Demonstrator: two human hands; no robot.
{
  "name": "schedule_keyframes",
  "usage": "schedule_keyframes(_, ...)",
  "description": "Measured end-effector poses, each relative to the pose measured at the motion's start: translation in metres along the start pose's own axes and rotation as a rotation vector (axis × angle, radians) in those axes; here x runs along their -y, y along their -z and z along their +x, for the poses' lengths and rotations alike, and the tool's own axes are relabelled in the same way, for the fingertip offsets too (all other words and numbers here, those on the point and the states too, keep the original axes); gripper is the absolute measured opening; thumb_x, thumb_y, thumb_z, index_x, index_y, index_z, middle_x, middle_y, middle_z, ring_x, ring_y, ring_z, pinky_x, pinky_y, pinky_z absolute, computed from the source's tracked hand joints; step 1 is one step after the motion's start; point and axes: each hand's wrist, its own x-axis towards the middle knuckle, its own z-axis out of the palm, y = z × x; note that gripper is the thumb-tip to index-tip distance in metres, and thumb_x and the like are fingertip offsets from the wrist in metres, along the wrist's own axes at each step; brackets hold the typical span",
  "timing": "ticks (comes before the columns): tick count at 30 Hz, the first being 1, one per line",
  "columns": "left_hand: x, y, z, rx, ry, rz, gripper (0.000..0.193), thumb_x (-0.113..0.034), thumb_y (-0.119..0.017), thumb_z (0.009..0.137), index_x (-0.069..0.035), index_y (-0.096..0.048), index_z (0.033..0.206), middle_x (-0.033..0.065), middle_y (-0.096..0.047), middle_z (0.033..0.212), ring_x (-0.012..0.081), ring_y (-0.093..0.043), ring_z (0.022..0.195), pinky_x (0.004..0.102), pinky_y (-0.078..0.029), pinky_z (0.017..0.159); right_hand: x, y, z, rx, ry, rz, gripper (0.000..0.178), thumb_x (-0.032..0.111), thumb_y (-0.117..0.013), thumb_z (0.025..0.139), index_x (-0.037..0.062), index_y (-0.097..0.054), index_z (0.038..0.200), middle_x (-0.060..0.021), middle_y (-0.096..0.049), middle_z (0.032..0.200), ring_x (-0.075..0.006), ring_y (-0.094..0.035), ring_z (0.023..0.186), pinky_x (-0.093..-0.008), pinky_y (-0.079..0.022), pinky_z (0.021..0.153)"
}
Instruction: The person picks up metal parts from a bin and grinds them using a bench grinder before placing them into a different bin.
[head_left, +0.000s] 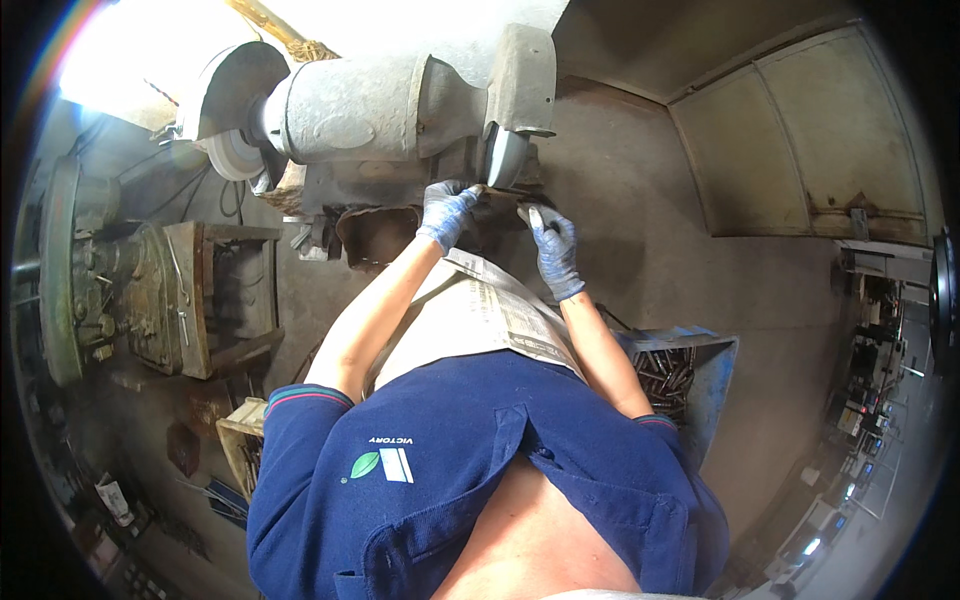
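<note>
My left hand [449,213], in a blue-grey glove, is closed on one end of a thin, dark metal rod [501,193]. The other end is pinched by my gloved right hand [552,250], a little lower and to the right. Between the hands, the rod lies at the lower edge of the grinding wheel [507,160] of a grey bench grinder [350,110]. Whether it touches the wheel, I cannot tell. My fingers cover both ends of the rod.
A second wheel [233,157] is at the grinder's left end. Beside my right arm stands a blue bin [722,375] of metal rods [668,378]. An old machine [150,290] is at left, metal cabinet doors [800,130] at far right. A printed sheet [510,310] covers my lap.
</note>
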Motion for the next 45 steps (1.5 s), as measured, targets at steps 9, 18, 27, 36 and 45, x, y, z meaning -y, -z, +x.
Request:
schedule_keyframes(9,0.009,0.037,0.007,-0.061,-0.091,-0.017,0.010,-0.005,-0.062,0.083,0.004,-0.065,0.086,0.0076,-0.066,0.077,0.0115,-0.060,0.066,0.0231,-0.048,0.063,-0.009,-0.042,0.007,-0.052,0.090,0.177,0.011,0.004,-0.063,0.082,0.0000,-0.067,0.092,-0.0066,-0.068,0.089,-0.0103,-0.061,0.082,-0.0247,-0.047,0.077)
schedule_keyframes(18,0.011,0.052,-0.014,-0.031,-0.181,-0.024,0.011,-0.007,-0.062,0.083,0.002,-0.065,0.089,0.0036,-0.065,0.079,0.0074,-0.056,0.069,0.0210,-0.045,0.065,0.008,-0.043,-0.006,0.094,0.289,-0.080,0.020,0.000,-0.055,0.085,-0.0014,-0.063,0.104,-0.0142,-0.056,0.115,-0.0215,-0.055,0.106,-0.0335,-0.045,0.094)
schedule_keyframes(27,-0.015,0.038,-0.103,0.085,-0.422,0.097,0.015,-0.002,-0.061,0.084,0.005,-0.061,0.097,0.0054,-0.064,0.086,0.0088,-0.058,0.076,0.0220,-0.049,0.071,0.099,-0.039,-0.069,-0.009,0.618,-0.433,0.030,0.021,-0.065,0.080,0.0032,-0.064,0.104,-0.0148,-0.055,0.112,-0.0286,-0.053,0.107,-0.0359,-0.042,0.091)
schedule_keyframes(36,-0.001,0.032,-0.123,0.325,-0.597,0.299,0.018,0.000,-0.065,0.079,0.003,-0.064,0.096,0.0084,-0.066,0.087,0.0105,-0.060,0.079,0.0239,-0.049,0.071,0.139,-0.022,-0.149,-0.094,0.514,-0.472,0.041,0.022,-0.074,0.072,0.0047,-0.063,0.107,-0.0164,-0.054,0.109,-0.0288,-0.055,0.101,-0.0353,-0.046,0.085)
schedule_keyframes(45,0.092,0.100,-0.125,0.311,-0.100,0.395,0.008,-0.002,-0.058,0.084,0.005,-0.063,0.085,-0.0005,-0.061,0.074,0.0056,-0.053,0.066,0.0209,-0.045,0.063,0.126,0.116,-0.242,-0.554,0.255,-0.868,0.023,0.015,-0.072,0.069,0.0035,-0.066,0.087,-0.0120,-0.058,0.096,-0.0245,-0.057,0.089,-0.0328,-0.047,0.080)
